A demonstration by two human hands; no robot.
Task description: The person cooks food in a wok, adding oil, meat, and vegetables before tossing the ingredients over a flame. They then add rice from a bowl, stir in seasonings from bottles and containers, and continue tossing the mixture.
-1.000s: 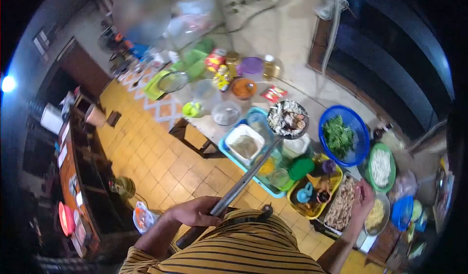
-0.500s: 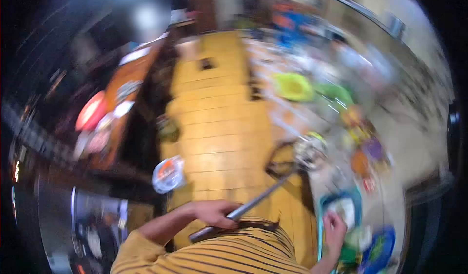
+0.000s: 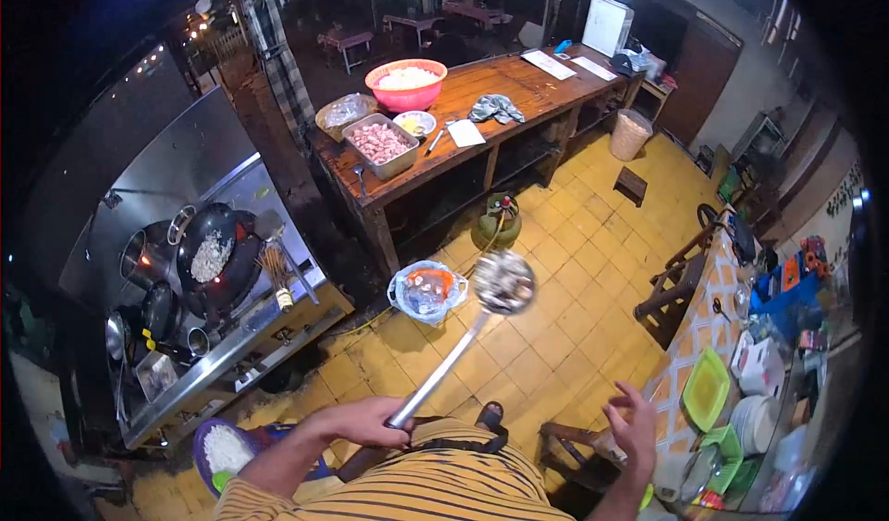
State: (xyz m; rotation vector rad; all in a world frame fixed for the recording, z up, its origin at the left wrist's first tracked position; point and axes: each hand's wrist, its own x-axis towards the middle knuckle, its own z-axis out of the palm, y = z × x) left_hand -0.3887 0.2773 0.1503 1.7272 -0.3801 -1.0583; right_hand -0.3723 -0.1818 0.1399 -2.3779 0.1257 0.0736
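My left hand (image 3: 378, 421) is closed around the end of a long metal ladle (image 3: 444, 369). The ladle slants up and forward over the yellow floor, its round bowl loaded with pale, greyish pieces of food (image 3: 505, 280) that I cannot identify. My right hand (image 3: 632, 424) is raised beside the right-hand table, fingers apart and holding nothing. To the left, on the stove, a black wok (image 3: 243, 271) contains whitish chopped food (image 3: 212, 255). A bundle of thin sticks (image 3: 273, 263) and a spatula (image 3: 294, 260) lie by the wok's near side.
A wooden counter (image 3: 435, 164) carries a pink basin (image 3: 406, 81) and a metal tray of pinkish meat (image 3: 381, 144). On the floor are a bag-lined bin (image 3: 427, 291), a green gas cylinder (image 3: 496, 225) and a purple tub of rice (image 3: 225, 451). A yellow-green tray (image 3: 707, 389) lies on the right-hand table.
My view has turned left, towards the stove. The loaded ladle has moved from beside the right-hand table to over the open floor. My right hand has come away from the teal tray and opened.
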